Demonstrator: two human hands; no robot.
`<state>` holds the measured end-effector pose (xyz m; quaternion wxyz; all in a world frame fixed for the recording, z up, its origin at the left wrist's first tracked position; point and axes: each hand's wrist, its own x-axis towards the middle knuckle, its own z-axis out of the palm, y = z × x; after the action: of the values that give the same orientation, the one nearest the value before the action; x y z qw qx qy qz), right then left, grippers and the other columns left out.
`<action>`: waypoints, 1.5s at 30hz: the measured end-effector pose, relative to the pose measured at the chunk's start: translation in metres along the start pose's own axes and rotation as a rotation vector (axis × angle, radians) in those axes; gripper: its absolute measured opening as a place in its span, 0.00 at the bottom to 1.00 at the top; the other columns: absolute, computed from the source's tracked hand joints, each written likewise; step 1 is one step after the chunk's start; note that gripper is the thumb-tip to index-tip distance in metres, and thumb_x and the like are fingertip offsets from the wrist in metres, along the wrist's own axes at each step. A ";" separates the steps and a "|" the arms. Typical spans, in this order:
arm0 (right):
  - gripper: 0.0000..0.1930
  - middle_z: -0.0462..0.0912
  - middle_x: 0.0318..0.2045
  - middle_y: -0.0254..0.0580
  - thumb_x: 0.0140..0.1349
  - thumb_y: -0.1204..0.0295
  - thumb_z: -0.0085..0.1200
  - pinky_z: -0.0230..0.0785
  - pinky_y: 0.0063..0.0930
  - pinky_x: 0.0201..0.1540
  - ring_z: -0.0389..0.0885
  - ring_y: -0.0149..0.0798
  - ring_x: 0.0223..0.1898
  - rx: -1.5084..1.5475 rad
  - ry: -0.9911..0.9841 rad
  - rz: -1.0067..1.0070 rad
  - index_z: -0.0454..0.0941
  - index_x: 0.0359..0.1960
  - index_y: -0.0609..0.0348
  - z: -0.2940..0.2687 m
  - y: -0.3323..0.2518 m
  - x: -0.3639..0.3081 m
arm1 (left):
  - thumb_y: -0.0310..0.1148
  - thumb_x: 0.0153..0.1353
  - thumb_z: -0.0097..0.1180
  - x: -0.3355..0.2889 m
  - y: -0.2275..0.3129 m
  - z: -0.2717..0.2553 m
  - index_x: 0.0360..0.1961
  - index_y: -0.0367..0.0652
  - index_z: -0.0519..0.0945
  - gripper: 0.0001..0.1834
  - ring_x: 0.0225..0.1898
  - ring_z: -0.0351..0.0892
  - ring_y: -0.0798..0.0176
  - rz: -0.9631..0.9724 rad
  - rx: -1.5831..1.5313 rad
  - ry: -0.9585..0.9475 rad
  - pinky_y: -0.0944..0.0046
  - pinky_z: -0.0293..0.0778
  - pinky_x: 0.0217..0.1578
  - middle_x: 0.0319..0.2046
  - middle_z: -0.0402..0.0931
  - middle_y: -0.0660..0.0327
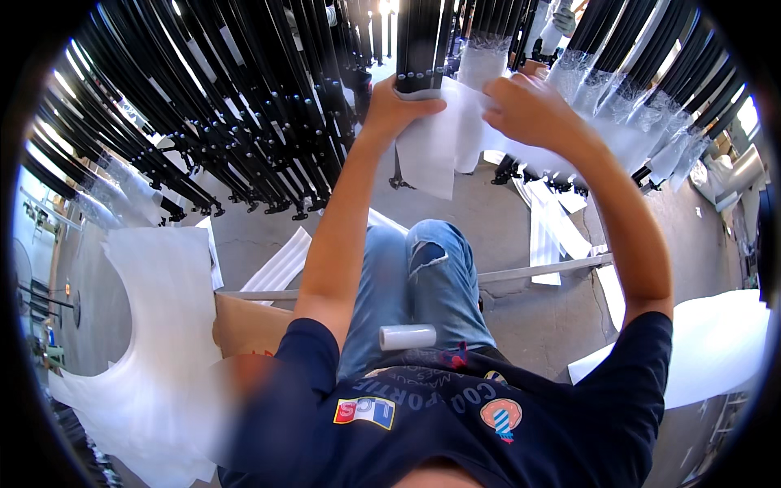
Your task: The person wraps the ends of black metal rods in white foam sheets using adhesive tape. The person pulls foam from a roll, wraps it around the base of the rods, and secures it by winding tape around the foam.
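Note:
A bundle of black metal bars (419,45) hangs upright ahead of me, its lower end covered by a white foam sheet (429,154). My left hand (393,112) is closed round the bundle's left side, its thumb pressing the sheet against the front. To the right, my right hand (529,110) has its fingers curled at the sheet's edge, slightly smeared by motion; its fingertips are partly hidden. On my lap lies a small roll of clear film (407,337).
Many black bars (244,106) stand close on the left. At right, bar ends wrapped in clear film (602,89) hang in a row. Foam sheets lie at left (163,325) and right (708,342), beside a cardboard piece (248,321). A grey rail (537,269) crosses near my knees.

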<state>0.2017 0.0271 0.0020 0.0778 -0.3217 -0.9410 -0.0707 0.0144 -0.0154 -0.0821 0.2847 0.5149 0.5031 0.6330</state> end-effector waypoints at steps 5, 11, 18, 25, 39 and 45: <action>0.16 0.76 0.27 0.38 0.49 0.61 0.57 0.70 0.27 0.34 0.78 0.35 0.29 1.198 -0.408 0.005 0.73 0.35 0.58 -0.014 0.016 -0.020 | 0.30 0.33 0.69 0.007 -0.013 0.004 0.34 0.38 0.75 0.23 0.25 0.76 0.67 0.025 -0.028 0.027 0.69 0.74 0.30 0.27 0.76 0.59; 0.14 0.75 0.25 0.35 0.49 0.62 0.58 0.71 0.18 0.27 0.77 0.27 0.24 1.762 0.001 0.060 0.74 0.35 0.54 -0.003 -0.022 -0.006 | 0.29 0.34 0.68 0.011 -0.003 0.014 0.34 0.37 0.76 0.22 0.28 0.76 0.68 -0.050 -0.007 0.086 0.69 0.74 0.30 0.28 0.77 0.59; 0.08 0.76 0.24 0.43 0.50 0.70 0.52 0.68 0.31 0.29 0.78 0.39 0.30 -0.332 0.945 -0.045 0.76 0.32 0.57 -0.032 -0.006 -0.046 | 0.30 0.33 0.68 0.002 0.001 0.002 0.33 0.40 0.74 0.22 0.26 0.76 0.66 -0.047 -0.049 0.022 0.69 0.73 0.31 0.28 0.76 0.59; 0.12 0.76 0.20 0.49 0.56 0.64 0.46 0.66 0.40 0.28 0.75 0.51 0.25 0.430 0.051 0.021 0.72 0.25 0.60 0.018 -0.100 -0.113 | 0.31 0.31 0.69 -0.001 -0.006 -0.005 0.33 0.37 0.75 0.24 0.27 0.76 0.67 -0.008 0.004 0.054 0.69 0.73 0.30 0.28 0.76 0.59; 0.25 0.74 0.39 0.39 0.54 0.63 0.52 0.64 0.24 0.41 0.73 0.31 0.38 2.063 0.335 0.037 0.64 0.51 0.63 0.103 -0.095 0.005 | 0.30 0.32 0.68 -0.020 0.013 -0.024 0.32 0.38 0.75 0.22 0.21 0.76 0.65 0.090 -0.080 0.072 0.70 0.74 0.24 0.23 0.77 0.58; 0.26 0.73 0.40 0.35 0.50 0.68 0.56 0.63 0.21 0.44 0.71 0.28 0.41 2.131 0.185 -0.124 0.64 0.51 0.58 0.113 -0.075 0.025 | 0.34 0.35 0.68 -0.019 0.011 -0.022 0.34 0.36 0.75 0.24 0.41 0.69 0.62 0.398 0.409 0.168 0.63 0.69 0.41 0.44 0.64 0.55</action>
<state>0.1245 0.0034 -0.1104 0.3858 -0.0331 -0.5229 0.7594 0.0013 -0.0436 -0.0781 0.0027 0.5957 0.5314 0.6023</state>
